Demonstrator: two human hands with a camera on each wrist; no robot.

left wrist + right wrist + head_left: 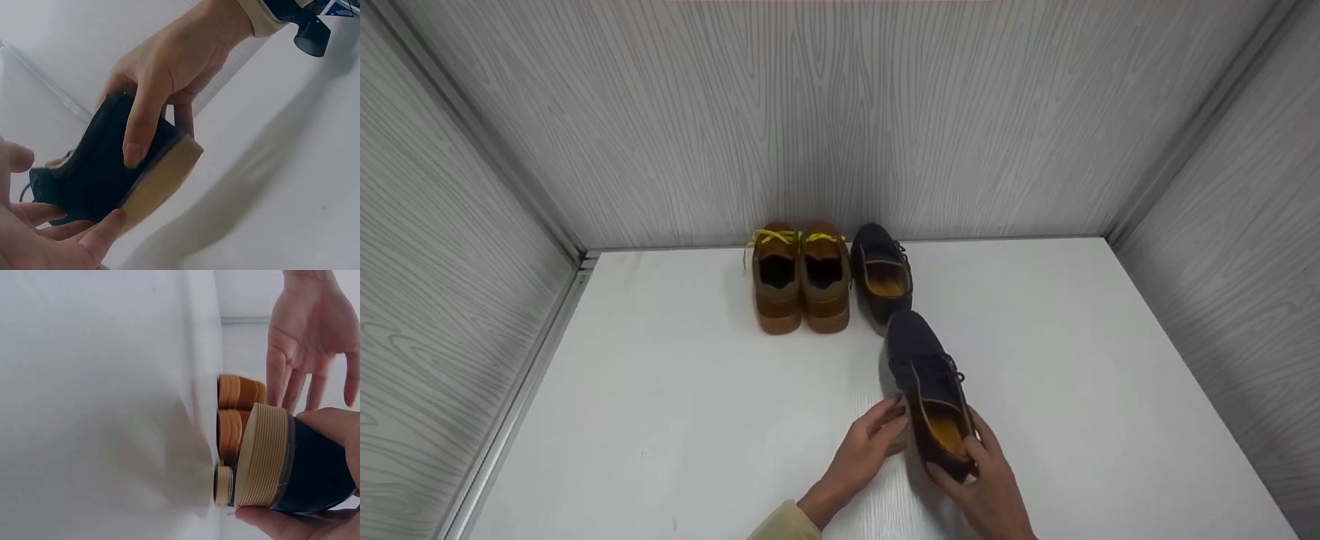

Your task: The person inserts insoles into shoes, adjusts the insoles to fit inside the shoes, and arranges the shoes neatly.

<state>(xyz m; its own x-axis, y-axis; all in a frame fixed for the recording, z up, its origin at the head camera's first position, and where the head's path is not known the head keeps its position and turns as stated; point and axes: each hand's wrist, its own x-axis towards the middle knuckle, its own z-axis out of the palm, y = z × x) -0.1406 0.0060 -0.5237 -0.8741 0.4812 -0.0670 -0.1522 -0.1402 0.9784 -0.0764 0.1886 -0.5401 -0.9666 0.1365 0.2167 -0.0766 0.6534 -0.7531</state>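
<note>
A dark navy lace-up shoe (919, 352) with a tan lining is held off the white surface, toe pointing away. My right hand (994, 480) grips its heel, thumb on one side and fingers on the other. My left hand (859, 450) is at the shoe's left side; its fairly straight fingers touch the side near the pale sole (163, 183). The matching navy shoe (874, 244) stands against the back wall, just beyond the held shoe's toe. Left of it, side by side, stand two brown shoes (826, 300) with yellow laces, heels toward me.
A white tabletop (660, 397) lies under everything. Grey wood-grain panels enclose it: a back wall (810, 112), a left wall (435, 262) and a right wall (1230, 262).
</note>
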